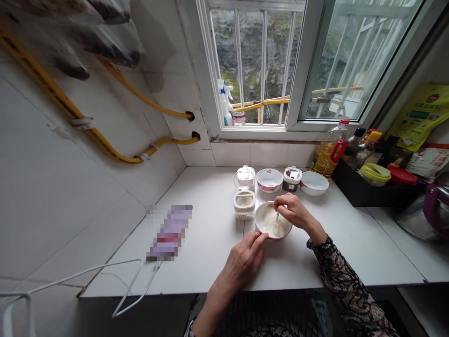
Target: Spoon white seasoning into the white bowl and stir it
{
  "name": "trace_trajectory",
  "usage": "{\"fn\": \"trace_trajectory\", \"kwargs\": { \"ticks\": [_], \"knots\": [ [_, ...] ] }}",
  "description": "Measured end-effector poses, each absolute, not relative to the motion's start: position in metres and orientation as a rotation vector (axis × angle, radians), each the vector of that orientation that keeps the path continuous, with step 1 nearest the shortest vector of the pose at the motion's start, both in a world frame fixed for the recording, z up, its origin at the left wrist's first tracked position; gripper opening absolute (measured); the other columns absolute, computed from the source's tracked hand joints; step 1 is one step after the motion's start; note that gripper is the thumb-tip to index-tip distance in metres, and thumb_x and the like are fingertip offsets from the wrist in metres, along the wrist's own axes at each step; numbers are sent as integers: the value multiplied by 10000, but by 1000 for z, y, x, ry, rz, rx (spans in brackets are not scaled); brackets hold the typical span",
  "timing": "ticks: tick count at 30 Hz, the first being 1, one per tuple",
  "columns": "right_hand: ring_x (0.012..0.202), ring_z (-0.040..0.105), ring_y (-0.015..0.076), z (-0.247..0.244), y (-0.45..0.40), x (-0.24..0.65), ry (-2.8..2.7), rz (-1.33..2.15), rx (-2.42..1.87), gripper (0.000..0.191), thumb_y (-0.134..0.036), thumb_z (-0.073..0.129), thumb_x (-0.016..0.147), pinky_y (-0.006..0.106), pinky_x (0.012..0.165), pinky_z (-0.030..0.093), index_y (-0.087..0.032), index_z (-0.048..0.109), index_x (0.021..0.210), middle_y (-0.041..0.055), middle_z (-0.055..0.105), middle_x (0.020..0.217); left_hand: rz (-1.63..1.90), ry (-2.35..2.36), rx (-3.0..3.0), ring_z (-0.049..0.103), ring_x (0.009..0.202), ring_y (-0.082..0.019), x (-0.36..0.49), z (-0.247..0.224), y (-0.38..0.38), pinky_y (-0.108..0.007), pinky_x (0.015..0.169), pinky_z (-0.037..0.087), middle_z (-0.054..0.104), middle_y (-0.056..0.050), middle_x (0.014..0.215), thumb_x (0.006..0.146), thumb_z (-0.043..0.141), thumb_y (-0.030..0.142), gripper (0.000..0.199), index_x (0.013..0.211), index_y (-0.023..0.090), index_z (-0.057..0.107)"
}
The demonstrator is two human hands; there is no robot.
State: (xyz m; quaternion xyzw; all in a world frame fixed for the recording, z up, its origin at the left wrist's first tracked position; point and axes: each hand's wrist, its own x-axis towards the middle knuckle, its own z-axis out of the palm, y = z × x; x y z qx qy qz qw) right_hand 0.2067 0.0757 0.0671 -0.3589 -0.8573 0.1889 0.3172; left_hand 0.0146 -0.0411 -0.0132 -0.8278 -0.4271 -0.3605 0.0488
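Observation:
On the white counter stands a bowl (pixel 264 226) with a red-patterned outside, holding a pale, whitish mixture (pixel 269 220). My left hand (pixel 246 257) grips its near left rim with the fingers, thumb side hidden. Pinched in my right hand (pixel 291 209) is a white spoon (pixel 277 216), its lower end down in the mixture. Just left of the bowl is an open container (pixel 244 209) with white contents. Behind it stands a clear lidded jar (pixel 244 176). Farther back are a second bowl (pixel 269 181), a jar with dark contents (pixel 292 180) and a third bowl (pixel 315 186).
A blurred-out phone-like object (pixel 171 234) lies at left with a white cable (pixel 135 285) trailing off the counter edge. At back right are an oil bottle (pixel 329 157) and a black tray (pixel 354 187) of condiments. A metal pot or kettle (pixel 421 217) stands far right.

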Motion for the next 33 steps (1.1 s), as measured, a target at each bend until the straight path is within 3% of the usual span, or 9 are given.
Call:
{"fn": "trace_trajectory", "kwargs": {
  "ticks": [9, 17, 27, 33],
  "knots": [
    [592, 454, 123, 65, 73, 199, -2315, 652, -880, 179, -115, 433, 721, 286, 721, 368, -183, 545, 599, -19, 576, 578, -1094, -1314, -2529, 659, 940, -202, 15, -14, -41, -280, 748, 581, 637, -91, 1048, 892, 429, 77, 436, 1314, 190, 443],
    [509, 433, 118, 65, 82, 208, -1895, 1014, -1038, 141, -206, 444, 663, 242, 519, 341, -187, 570, 604, -30, 506, 515, -1086, -1309, -2533, 656, 912, -203, 15, -12, -41, -288, 736, 587, 640, -90, 1041, 881, 430, 75, 440, 1306, 187, 446],
    [476, 432, 119, 64, 92, 209, -1555, 1240, -1023, 114, -241, 498, 583, 265, 520, 351, -183, 590, 549, -24, 507, 470, -1095, -1307, -2535, 659, 900, -199, 15, -10, -42, -280, 719, 581, 639, -87, 1038, 873, 433, 63, 436, 1291, 185, 453],
    [492, 477, 129, 60, 96, 207, -1485, 1245, -1020, 104, -254, 501, 615, 288, 572, 424, -186, 579, 606, -23, 512, 488, -1108, -1320, -2542, 666, 905, -200, 16, -9, -42, -287, 737, 584, 644, -89, 1052, 864, 445, 62, 445, 1291, 189, 458]
  ]
}}
